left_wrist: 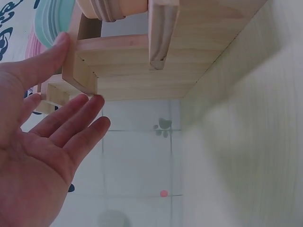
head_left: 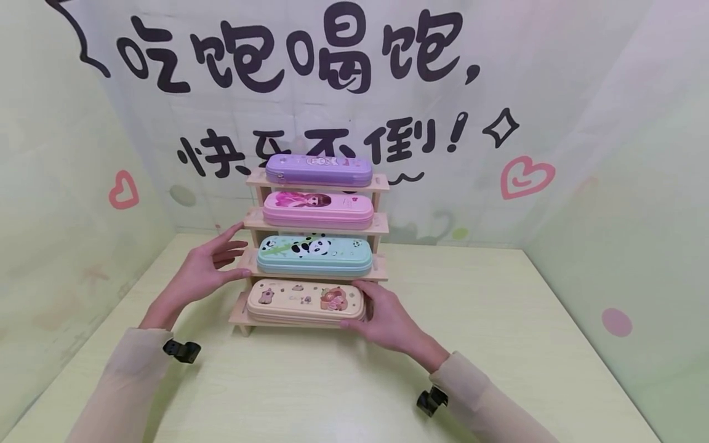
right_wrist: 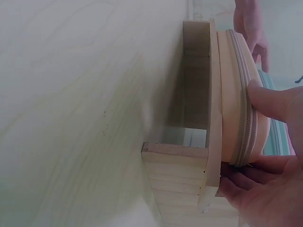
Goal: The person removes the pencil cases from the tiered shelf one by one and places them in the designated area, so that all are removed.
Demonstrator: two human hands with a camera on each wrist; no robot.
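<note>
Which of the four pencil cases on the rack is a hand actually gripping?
The cream pencil case on the bottom shelf: the right hand grips its right end. The left hand only touches the wooden rack.

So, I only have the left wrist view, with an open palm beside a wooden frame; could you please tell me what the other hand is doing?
Observer: The right hand grips the right end of the cream pencil case on the lowest shelf.
Operator: What else is on the rack?
Observer: The wooden rack has four tiers: a purple case on top, then a pink case, then a teal panda case.
Operator: Is my hand holding anything?
Observer: No, the left hand is open, fingertips at the rack's left side.
</note>
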